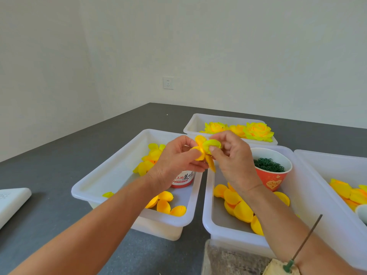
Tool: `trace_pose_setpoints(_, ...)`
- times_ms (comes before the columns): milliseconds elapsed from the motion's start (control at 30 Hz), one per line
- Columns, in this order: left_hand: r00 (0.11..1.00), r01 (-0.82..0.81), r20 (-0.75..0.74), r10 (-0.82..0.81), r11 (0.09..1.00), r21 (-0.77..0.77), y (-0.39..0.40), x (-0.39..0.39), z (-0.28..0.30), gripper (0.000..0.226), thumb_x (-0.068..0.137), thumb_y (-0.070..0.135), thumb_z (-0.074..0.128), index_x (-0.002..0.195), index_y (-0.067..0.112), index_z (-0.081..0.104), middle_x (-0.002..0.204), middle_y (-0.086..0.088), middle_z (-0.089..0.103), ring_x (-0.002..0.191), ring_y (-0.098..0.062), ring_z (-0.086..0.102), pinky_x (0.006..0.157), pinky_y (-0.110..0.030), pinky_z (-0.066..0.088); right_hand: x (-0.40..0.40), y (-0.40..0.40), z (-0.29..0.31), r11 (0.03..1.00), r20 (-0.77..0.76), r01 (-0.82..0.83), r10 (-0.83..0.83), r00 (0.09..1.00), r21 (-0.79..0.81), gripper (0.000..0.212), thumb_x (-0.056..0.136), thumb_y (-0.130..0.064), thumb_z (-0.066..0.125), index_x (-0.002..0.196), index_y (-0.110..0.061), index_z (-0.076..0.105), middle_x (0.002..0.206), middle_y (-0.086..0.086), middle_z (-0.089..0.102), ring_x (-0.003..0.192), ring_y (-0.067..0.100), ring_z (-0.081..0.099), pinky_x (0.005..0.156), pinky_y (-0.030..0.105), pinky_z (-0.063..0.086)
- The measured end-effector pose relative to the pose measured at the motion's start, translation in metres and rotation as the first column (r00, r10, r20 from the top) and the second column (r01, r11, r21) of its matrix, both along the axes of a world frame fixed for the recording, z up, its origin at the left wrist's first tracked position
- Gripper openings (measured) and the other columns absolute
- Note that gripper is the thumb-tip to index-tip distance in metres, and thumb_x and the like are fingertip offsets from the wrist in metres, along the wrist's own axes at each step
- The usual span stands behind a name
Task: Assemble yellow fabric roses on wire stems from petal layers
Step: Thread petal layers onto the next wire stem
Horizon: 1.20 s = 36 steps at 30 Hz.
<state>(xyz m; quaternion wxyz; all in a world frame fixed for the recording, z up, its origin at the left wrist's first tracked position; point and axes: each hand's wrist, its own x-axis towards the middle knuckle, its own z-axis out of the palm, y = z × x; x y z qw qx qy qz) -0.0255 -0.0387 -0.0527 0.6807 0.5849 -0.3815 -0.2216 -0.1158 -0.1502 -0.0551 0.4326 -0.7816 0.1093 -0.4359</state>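
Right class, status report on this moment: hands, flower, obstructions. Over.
Left hand and right hand both pinching the petal layer, raised above the bins. Wire stem untouched, standing near right. Nothing in the way.

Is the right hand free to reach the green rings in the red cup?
Probably not yet: the right hand is pinching the petal piece together with the left hand. The red cup stands open-topped just beside it, with nothing over the green rings.

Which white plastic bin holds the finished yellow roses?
The far white plastic bin by the wall; its finished yellow fabric roses are whole, while nearer bins hold loose petals.
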Motion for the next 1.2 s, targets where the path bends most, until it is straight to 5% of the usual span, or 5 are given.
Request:
trace_pose_setpoints(200,0.98,-0.009,0.2,-0.002,0.998,0.054,0.0035,0.0041,-0.0034,0.005,0.087,0.002,0.06,0.082,0.004,0.06,0.064,-0.006,0.068,0.06,-0.016,0.066,0.059,-0.025,0.056,-0.0006,0.0027,-0.001,0.998,-0.033,0.012,-0.014,0.999,-0.067,0.02,0.079,0.0,0.065,0.072,-0.018,0.061,0.072,0.011,0.067,0.069,0.035,0.062,0.068,0.048,0.053)
trace_pose_setpoints(400,0.969,-0.032,0.248,0.015,0.997,0.063,0.0034,0.0032,-0.0016,0.008,0.084,0.0,0.064,0.079,0.003,0.059,0.066,-0.006,0.065,0.06,-0.011,0.062,0.061,-0.02,0.052,-0.0031,-0.0011,-0.0002,0.999,-0.114,-0.008,0.002,0.993,-0.052,0.021,0.076,-0.006,0.075,0.066,-0.013,0.058,0.06,0.0,0.059,0.056,0.015,0.052,0.057,0.029,0.044)
trace_pose_setpoints(700,0.996,-0.079,-0.028,0.079,0.997,-0.006,0.0015,0.0055,0.0028,0.019,0.085,-0.006,0.055,0.069,0.004,0.053,0.061,-0.009,0.064,0.06,-0.019,0.067,0.06,-0.022,0.054,0.0026,-0.0021,-0.0013,0.987,-0.006,0.01,-0.009,1.0,0.163,0.021,0.078,0.002,0.069,0.065,-0.003,0.053,0.065,0.02,0.064,0.071,0.041,0.067,0.071,0.056,0.054)
trace_pose_setpoints(933,0.995,-0.068,-0.075,0.065,0.997,-0.042,0.0022,0.0081,0.0033,0.019,0.086,-0.003,0.057,0.069,0.005,0.052,0.058,-0.003,0.065,0.059,-0.015,0.066,0.059,-0.021,0.053,0.0006,0.0014,0.0026,0.921,0.115,-0.15,0.116,0.987,0.359,0.017,0.082,0.007,0.064,0.071,-0.002,0.054,0.059,0.003,0.067,0.055,0.012,0.067,0.058,0.024,0.057)
trace_pose_setpoints(1200,0.97,-0.115,0.213,0.119,0.993,-0.03,0.0029,0.001,-0.0003,0.019,0.082,-0.003,0.064,0.067,0.006,0.059,0.056,0.003,0.064,0.054,-0.007,0.064,0.056,-0.015,0.049,-0.0029,0.0039,0.0023,1.0,-0.067,-0.027,0.026,0.997,-0.011,0.03,0.079,0.003,0.066,0.079,-0.027,0.065,0.078,0.008,0.07,0.075,0.035,0.065,0.072,0.041,0.056)
